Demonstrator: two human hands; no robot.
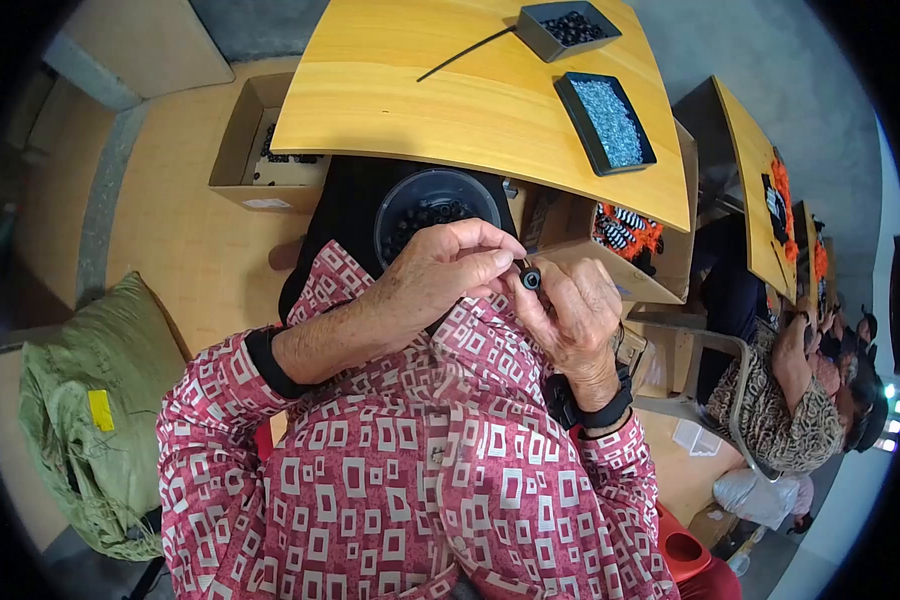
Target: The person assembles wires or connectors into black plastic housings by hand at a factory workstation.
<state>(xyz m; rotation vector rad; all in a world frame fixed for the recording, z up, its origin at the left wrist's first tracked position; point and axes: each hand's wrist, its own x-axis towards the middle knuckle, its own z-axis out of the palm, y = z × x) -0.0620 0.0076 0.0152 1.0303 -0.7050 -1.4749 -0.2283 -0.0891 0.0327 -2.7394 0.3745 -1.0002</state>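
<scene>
My right hand [575,310] is closed around a small black cylindrical part [531,279], with its round, hollow-looking end facing up. Against it, my left hand [452,262] has thumb and forefinger pinched together at the part's upper side; whatever those fingertips hold is too small to make out. Below and behind my left hand, a dark round bowl [386,197] rests on my lap, and several small black parts [425,215] lie inside it.
Ahead stands a yellow wooden table [410,90]. On it are a black tray [582,135] of pale blue pieces, a grey tray [545,42] of black parts and a thin black rod [465,55]. Cardboard boxes [232,150] flank my legs. Another person [785,410] sits at right.
</scene>
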